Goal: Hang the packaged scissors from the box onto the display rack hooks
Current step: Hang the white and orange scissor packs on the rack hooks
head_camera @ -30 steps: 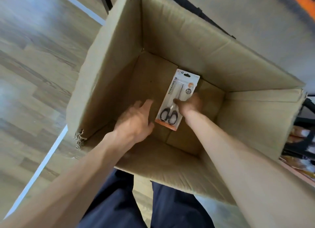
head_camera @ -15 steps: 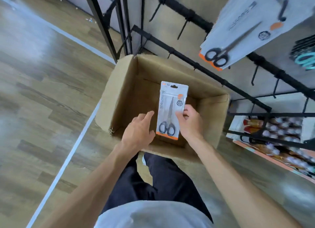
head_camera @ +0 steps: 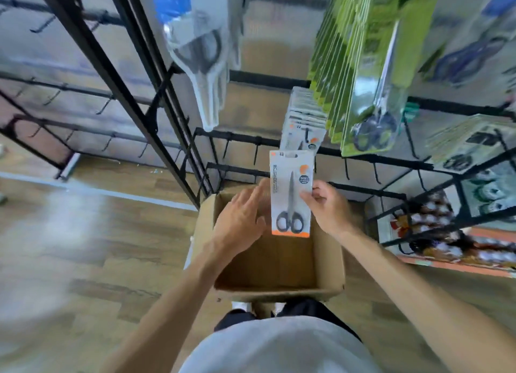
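1. Right hand (head_camera: 328, 208) pinched the packaged scissors (head_camera: 291, 194) by its right edge, upright above the box's (head_camera: 279, 291) far rim.
2. Left hand (head_camera: 240, 219), fingers straight, lay beside the pack's left edge; contact unclear.
3. Matching packs (head_camera: 304, 121) hung on the display rack (head_camera: 391, 163) just beyond.

Above the open box (head_camera: 268, 291) the way is free, but hanging green packs (head_camera: 363, 74) and white packs (head_camera: 304, 121) crowd the rack bars (head_camera: 240, 142).

Both forearms reach forward, left hand (head_camera: 240, 222) open with fingers extended, right hand (head_camera: 328, 208) pinching.
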